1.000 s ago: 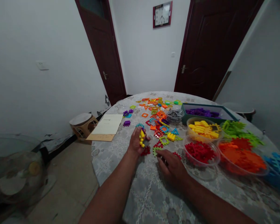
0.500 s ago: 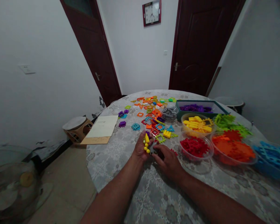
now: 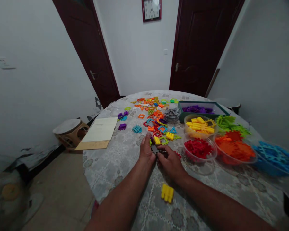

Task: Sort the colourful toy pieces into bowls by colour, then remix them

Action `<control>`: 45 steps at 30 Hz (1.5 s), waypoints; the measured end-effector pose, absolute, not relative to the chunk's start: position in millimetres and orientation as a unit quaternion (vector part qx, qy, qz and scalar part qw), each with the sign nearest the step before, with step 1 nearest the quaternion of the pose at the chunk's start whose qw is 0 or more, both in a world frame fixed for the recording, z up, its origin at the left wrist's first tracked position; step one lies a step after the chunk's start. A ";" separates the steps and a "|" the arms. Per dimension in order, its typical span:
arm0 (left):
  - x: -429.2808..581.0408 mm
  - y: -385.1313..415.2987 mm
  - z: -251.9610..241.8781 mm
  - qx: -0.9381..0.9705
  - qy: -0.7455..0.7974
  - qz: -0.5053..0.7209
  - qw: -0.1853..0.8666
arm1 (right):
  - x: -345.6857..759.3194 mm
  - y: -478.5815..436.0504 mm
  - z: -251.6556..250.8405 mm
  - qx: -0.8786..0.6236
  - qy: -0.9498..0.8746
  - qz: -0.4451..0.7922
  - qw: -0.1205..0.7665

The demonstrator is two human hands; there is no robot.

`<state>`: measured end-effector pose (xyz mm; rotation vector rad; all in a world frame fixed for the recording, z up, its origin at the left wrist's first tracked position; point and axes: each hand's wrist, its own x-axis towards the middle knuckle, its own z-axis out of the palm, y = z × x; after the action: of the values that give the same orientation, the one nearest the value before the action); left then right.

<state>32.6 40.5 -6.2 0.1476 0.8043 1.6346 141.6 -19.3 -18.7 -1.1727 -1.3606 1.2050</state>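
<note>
My left hand [image 3: 146,148] is closed around a small group of interlocking plastic building pieces, thumb up. In it are a dark grey toothed piece [image 3: 154,149] and bits of purple and green by the thumb. A yellow ribbed block [image 3: 157,140] shows just beyond the fingertips; whether it is joined to the grey piece I cannot tell. My right hand [image 3: 170,160] pinches the right end of the grey piece, its fingers partly hidden. Another yellow ribbed block [image 3: 167,193] lies on the patterned tablecloth [image 3: 156,208] between my forearms.
Loose coloured pieces [image 3: 156,115] spread beyond my hands. To the right stand tubs of yellow [image 3: 199,125], red [image 3: 198,148], orange [image 3: 234,149] and blue pieces [image 3: 276,157], plus a green box [image 3: 202,110] of purple ones. An open notebook [image 3: 98,133] lies at the left edge.
The yellow pieces in my left palm are no longer seen there. A yellow block now lies between my forearms on formerly bare cloth. My right hand has closed onto the grey piece; the view shifted slightly.
</note>
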 end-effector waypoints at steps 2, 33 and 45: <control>30.8 43.6 -7.5 0.061 0.346 0.702 0.620 | 143.7 -17.0 -22.0 -0.485 -0.545 0.503 0.463; 9.6 50.1 -13.9 0.203 0.285 0.625 0.698 | 200.8 16.9 83.4 -0.477 -0.791 0.061 0.379; 8.8 48.4 -11.4 0.212 0.276 0.607 0.715 | 201.2 174.5 110.1 -0.601 -0.741 0.035 0.298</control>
<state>8.8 48.4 -11.4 0.4691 0.6113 1.3438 201.2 174.5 110.1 -1.5977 -1.9685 0.0933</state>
